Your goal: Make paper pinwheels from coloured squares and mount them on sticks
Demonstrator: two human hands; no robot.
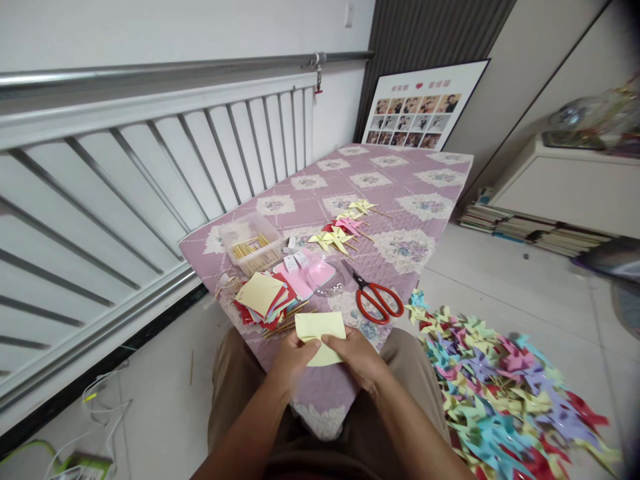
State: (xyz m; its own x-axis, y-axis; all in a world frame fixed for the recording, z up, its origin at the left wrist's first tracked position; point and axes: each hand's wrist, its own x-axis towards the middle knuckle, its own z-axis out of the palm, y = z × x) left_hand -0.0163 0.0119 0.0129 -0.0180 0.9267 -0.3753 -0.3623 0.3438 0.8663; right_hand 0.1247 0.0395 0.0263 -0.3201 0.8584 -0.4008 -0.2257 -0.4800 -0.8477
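Observation:
My left hand (pixel 295 360) and my right hand (pixel 357 353) both grip a pale yellow sheet of paper (pixel 320 325) above the near corner of the table, thumbs on top and almost meeting. The sheet looks cut or creased along its middle. Just beyond my left hand lies a stack of coloured paper squares (pixel 263 297), with thin wooden sticks (pixel 285 323) beside it. Red-handled scissors (pixel 375 297) rest past my right hand. A clear round dish (pixel 327 277) with small shiny bits sits between the stack and the scissors, near pink paper (pixel 295 280).
A plastic box of sticks (pixel 253 243) and small white boxes (pixel 297 261) stand farther back. Finished paper pinwheels (pixel 345 230) lie on the flowered tablecloth (pixel 370 180). A big heap of pinwheels (pixel 500 393) covers the floor at right. A white radiator (pixel 150 187) borders the left side.

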